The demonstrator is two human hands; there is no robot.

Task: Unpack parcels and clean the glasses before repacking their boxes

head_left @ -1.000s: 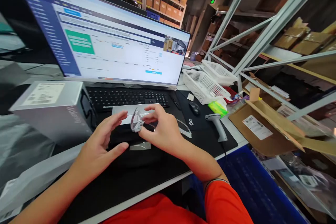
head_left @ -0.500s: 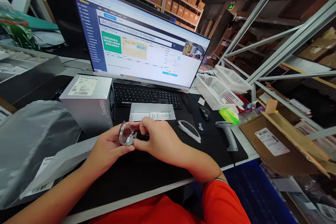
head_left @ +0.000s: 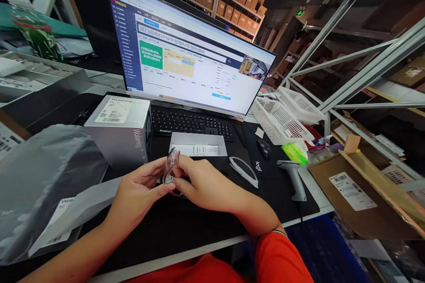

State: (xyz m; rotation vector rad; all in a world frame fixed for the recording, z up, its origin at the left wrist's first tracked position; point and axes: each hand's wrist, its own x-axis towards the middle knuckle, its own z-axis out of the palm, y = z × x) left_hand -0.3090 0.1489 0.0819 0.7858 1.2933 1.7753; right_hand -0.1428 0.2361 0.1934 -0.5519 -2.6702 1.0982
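Between my two hands is a small curved piece of clear, slightly tinted plastic [head_left: 171,162] with a grey part at its lower end; its exact kind cannot be made out. My left hand [head_left: 141,188] pinches it from the left, thumb at the lower end. Fingers of my right hand [head_left: 202,183] close on it from the other side and cover part of it. Just beyond my hands lies an open white box tray [head_left: 217,145] with printed labels inside. A silver-grey carton [head_left: 114,143] marked "Wakening" stands to the left.
A monitor [head_left: 199,84] stands behind a black keyboard [head_left: 189,123]. To the right lie a white looped strip [head_left: 244,171], a mouse [head_left: 264,148], a barcode scanner [head_left: 294,180] and white baskets [head_left: 279,121]. Grey plastic bag [head_left: 49,163] at left; opened cardboard box [head_left: 361,194] at right.
The clear plastic piece has turned in my hands and now shows more edge-on, standing taller. My fingers have shifted around it. The whole view has moved slightly.
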